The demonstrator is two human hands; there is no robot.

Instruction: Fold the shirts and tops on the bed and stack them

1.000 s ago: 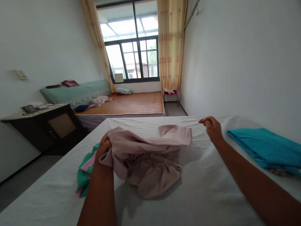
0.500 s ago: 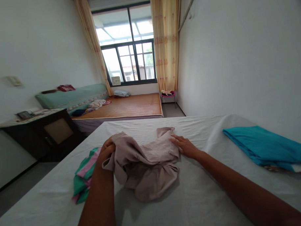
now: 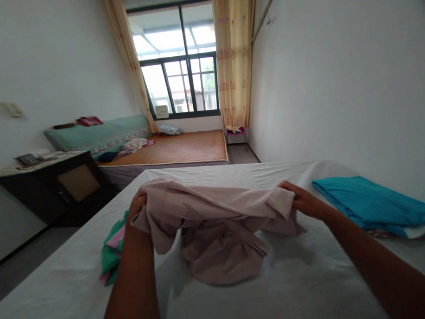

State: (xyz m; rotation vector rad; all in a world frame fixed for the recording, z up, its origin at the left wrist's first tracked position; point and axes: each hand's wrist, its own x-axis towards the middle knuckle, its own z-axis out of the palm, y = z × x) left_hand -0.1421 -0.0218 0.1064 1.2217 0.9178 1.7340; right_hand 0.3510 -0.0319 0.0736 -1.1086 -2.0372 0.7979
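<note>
A dusty-pink shirt point(image 3: 214, 201) with small dark print stretches between my two hands, its upper edge raised off the white sheet point(image 3: 272, 287). My left hand point(image 3: 139, 204) is closed on its left end, the fingers partly hidden by cloth. At the other end, my right hand point(image 3: 295, 198) pinches the fabric near a hem or sleeve. The lower part of the shirt sags in loose folds toward me. Beside my left forearm lies a crumpled green and pink garment point(image 3: 113, 251), partly covered by the arm.
A folded blue cloth point(image 3: 377, 202) lies on the sheet at right, over another patterned piece. Beyond stands a bed with a brown mat point(image 3: 187, 146). A dark cabinet point(image 3: 56, 183) is at left, and a small stool point(image 3: 235, 132) stands by the curtain.
My right hand has gone from lying open on the cloth to gripping it, and has moved right. The shirt is now lifted and pulled wider. My left hand has shifted slightly left.
</note>
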